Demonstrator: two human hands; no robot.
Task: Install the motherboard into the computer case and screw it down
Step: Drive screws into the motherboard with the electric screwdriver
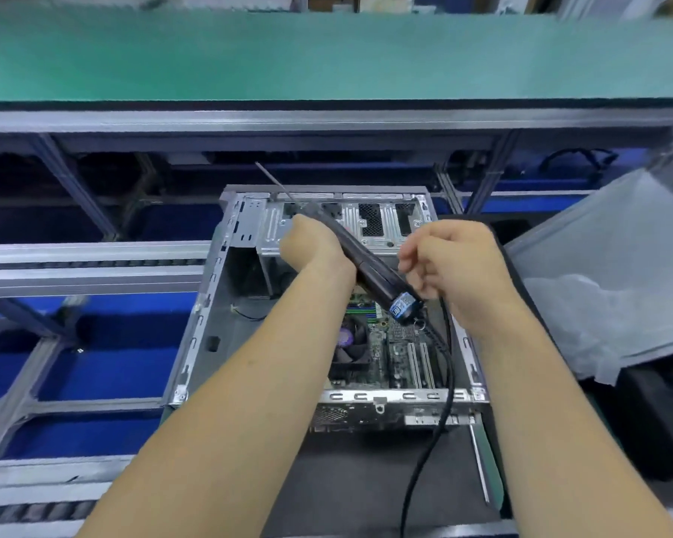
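Two bare forearms rose from the lower edge of the frame toward its centre, with no sleeve, watch, ring or glove on either. The left hand [314,246] and the right hand [455,262] were both uncovered, knuckles and wrists plainly showing.

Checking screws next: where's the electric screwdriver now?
In the head view the electric screwdriver is at centre, above the open case, gripped by the left hand, bit pointing away.
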